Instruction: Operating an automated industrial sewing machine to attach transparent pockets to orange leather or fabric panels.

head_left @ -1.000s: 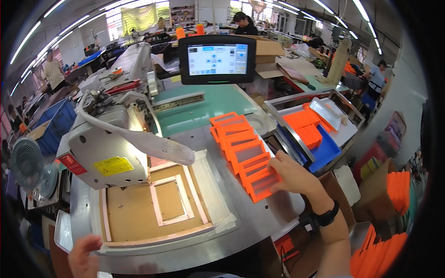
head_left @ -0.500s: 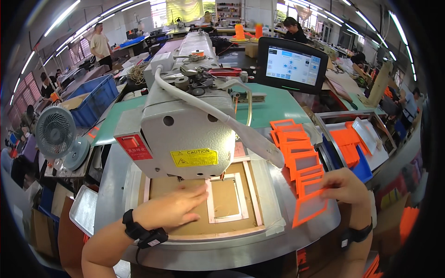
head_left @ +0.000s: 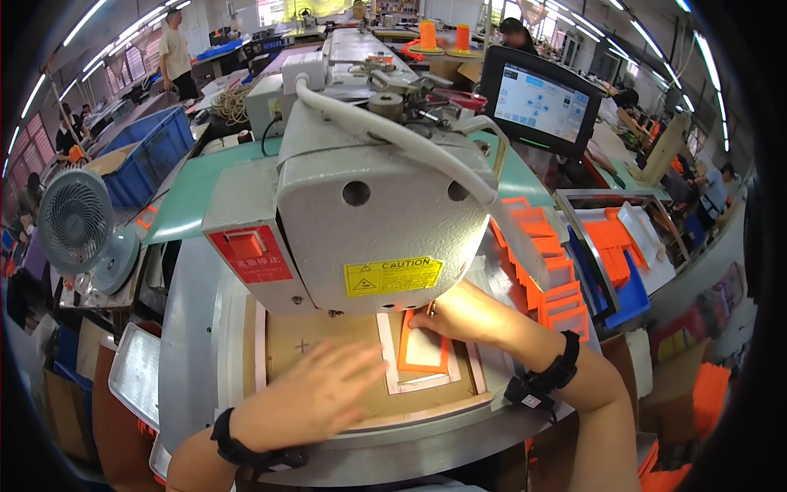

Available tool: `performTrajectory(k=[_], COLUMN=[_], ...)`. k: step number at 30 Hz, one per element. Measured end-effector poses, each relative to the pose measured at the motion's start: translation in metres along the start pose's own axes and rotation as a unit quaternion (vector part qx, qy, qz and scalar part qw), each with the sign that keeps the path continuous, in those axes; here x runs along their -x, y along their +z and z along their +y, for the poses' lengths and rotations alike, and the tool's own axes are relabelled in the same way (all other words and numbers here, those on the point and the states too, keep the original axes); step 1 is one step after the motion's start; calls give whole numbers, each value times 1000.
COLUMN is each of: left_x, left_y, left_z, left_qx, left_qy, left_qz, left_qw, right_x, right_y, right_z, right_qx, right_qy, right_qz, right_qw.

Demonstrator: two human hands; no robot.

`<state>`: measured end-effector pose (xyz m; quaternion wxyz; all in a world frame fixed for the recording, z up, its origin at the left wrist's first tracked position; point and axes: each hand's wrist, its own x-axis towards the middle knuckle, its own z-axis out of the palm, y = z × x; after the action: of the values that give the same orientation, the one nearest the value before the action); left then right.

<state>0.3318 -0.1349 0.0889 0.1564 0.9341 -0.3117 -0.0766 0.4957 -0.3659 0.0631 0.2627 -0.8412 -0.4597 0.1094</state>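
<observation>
My right hand (head_left: 463, 316) reaches under the head of a large grey sewing machine (head_left: 385, 221). It pinches the upper part of an orange-edged rectangular panel (head_left: 425, 348) with a pale middle. The panel lies slightly askew within a pinkish-white rectangular border (head_left: 390, 361) on a brown board (head_left: 283, 336). Left of that border, my left hand (head_left: 316, 394) hovers over or rests on the board, slightly blurred, fingers stretched out and holding nothing. The machine head hides part of the right fingertips.
An overlapping row of orange-edged panels (head_left: 564, 305) lies on the right of the metal table. Beyond it are a blue tray (head_left: 630, 299) and orange pieces (head_left: 605, 246). A screen (head_left: 537, 102) stands behind; a fan (head_left: 78, 221) and blue crate (head_left: 152, 160) are at left.
My right hand has brought an orange-edged panel from the row on the right to the bordered area under the machine head. My left hand has shifted slightly nearer me. The view has moved too.
</observation>
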Motion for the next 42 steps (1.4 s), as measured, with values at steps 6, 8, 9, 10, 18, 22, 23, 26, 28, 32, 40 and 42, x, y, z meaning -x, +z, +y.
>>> performTrajectory(k=[6, 8, 9, 10, 18, 22, 23, 26, 28, 32, 40, 42], left_x=[6, 9, 5, -7, -17, -37, -39, -41, -41, -42, -50, -51], left_y=[9, -3, -13, -33, -2, 17, 20, 20, 17, 17, 16, 18], left_z=[19, 17, 20, 26, 11, 5, 5, 8, 9, 9, 8, 8], left_qx=[32, 38, 44, 48, -27, -53, -49, -62, -61, -53, -21, -17], left_qy=[49, 29, -49, -126, 16, 20, 14, 5, -4, -11, -46, -59], left_qz=[-23, -66, -146, -228, 38, 55, 61, 56, 56, 54, 85, 86], left_qw=[998, 997, 987, 964, 999, 997, 997, 997, 997, 997, 995, 994], right_x=[5, 11, 14, 16, 34, 44, 48, 52, 51, 53, 63, 65], right_y=[4, 16, 20, 20, 18, 8, 8, 10, 9, 0, 3, 4], right_z=[-19, -14, -13, -11, -13, -21, -19, -11, -7, -9, -13, -15], right_qx=[-51, 26, 64, 34, 60, 123, 119, 87, 78, 111, 142, 154], right_qy=[12, -18, -32, -25, -118, -136, -126, -144, -154, -127, -42, -20], right_qz=[28, 60, 75, 80, 89, 89, 78, 74, 74, 16, 33, 34], right_qw=[998, 998, 995, 996, 987, 979, 982, 983, 982, 986, 988, 987])
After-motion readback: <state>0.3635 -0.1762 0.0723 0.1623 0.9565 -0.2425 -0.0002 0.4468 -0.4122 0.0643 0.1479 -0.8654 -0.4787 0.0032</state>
